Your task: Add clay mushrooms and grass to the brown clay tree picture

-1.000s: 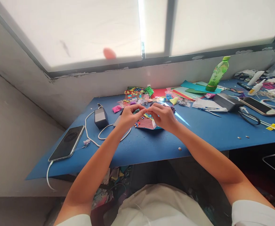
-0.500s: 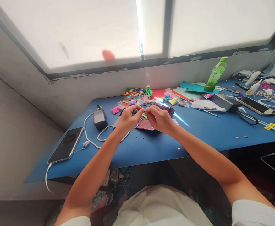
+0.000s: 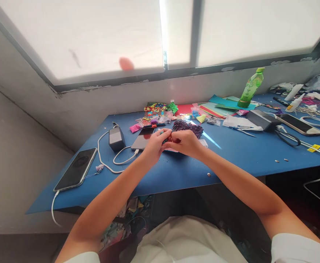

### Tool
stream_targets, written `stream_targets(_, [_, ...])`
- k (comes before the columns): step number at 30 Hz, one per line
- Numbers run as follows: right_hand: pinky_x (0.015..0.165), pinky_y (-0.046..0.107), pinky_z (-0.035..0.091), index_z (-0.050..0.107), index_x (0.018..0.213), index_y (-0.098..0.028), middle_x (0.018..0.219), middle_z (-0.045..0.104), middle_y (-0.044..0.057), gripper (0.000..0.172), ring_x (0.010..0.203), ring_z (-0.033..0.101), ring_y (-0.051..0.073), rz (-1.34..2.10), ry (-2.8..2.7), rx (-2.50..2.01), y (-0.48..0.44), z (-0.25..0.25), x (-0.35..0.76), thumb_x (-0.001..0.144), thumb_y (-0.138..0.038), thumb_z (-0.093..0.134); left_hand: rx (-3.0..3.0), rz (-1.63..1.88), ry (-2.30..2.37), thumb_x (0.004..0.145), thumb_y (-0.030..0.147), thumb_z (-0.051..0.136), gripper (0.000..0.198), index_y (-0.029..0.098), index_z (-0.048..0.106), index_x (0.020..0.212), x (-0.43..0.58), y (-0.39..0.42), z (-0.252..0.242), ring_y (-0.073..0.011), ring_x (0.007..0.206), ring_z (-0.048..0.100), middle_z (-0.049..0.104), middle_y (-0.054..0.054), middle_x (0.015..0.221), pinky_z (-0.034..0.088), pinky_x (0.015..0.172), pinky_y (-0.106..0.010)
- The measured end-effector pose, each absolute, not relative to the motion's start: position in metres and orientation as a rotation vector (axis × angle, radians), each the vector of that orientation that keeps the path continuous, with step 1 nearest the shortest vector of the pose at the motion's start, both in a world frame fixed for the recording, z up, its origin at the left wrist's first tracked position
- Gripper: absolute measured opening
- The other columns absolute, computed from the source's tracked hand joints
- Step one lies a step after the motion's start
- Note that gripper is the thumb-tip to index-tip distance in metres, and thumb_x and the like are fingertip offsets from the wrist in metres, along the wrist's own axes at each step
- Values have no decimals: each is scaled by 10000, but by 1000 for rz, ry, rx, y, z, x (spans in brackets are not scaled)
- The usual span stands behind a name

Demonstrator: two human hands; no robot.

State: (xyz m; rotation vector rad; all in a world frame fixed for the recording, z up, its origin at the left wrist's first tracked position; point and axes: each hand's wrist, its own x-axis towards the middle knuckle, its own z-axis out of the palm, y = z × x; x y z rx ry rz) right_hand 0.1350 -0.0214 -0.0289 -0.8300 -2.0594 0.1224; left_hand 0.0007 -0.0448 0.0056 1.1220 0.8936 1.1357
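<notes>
So both hands are together over the near-middle part of a blue table (image 3: 181,177), fingers touching. The left hand (image 3: 154,145) is curled around a small teal thing (image 3: 164,140), and only bits of it peek out between the fingers, so no idea what it actually is. The right hand (image 3: 187,141) is bunched up against the left one with its fingers bent in; can't tell if it's pinching anything, since the fingertips are hidden.

Just left of the left hand there's a dark phone (image 3: 142,138) lying flat with a white cable (image 3: 126,161) plugged into its near end. A crinkly purple clump (image 3: 189,128) sits right behind the right hand, and a small clear case (image 3: 203,143) pokes out beside the wrist. Further back there's a pink packet (image 3: 135,128) and a yellow packet (image 3: 202,118). A green bottle (image 3: 250,89) stands well off to the right, near the wall.
</notes>
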Motion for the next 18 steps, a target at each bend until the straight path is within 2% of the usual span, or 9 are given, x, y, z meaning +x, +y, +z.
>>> stream_targets(2, [480, 221, 263, 375, 504, -183, 464, 409, -53, 560, 463, 365, 69, 157, -2026, -843, -22, -26, 136, 804, -573, 642, 1128, 1148, 881, 643, 344, 768, 299, 161, 533, 633, -2, -45, 9, -59, 495, 422, 466, 46, 567, 383, 466, -172])
stream_targets(5, [475, 221, 291, 469, 603, -190, 509, 447, -45, 513, 467, 377, 75, 203, -1912, -786, -22, -21, 137, 873, -623, 517, 1145, 1210, 881, 665, 333, 757, 286, 170, 523, 638, -8, -42, 12, -58, 499, 412, 454, 48, 567, 335, 446, -165])
stream_targets(10, [495, 233, 382, 607, 837, -186, 751, 575, 3, 362, 495, 433, 69, 196, -1737, -719, -19, -16, 138, 899, -536, 539, 1254, 1315, 887, 720, 319, 739, 250, 170, 557, 633, -10, -39, 8, -63, 500, 399, 450, 45, 536, 298, 461, -183])
stream_targets(18, [505, 241, 442, 670, 825, -195, 781, 646, 31, 243, 568, 516, 97, 196, -1756, -649, -21, -15, 136, 905, -400, 567, 1359, 1331, 905, 643, 477, 789, 392, 175, 545, 586, -8, -38, 2, -63, 471, 373, 458, 41, 510, 278, 448, -202])
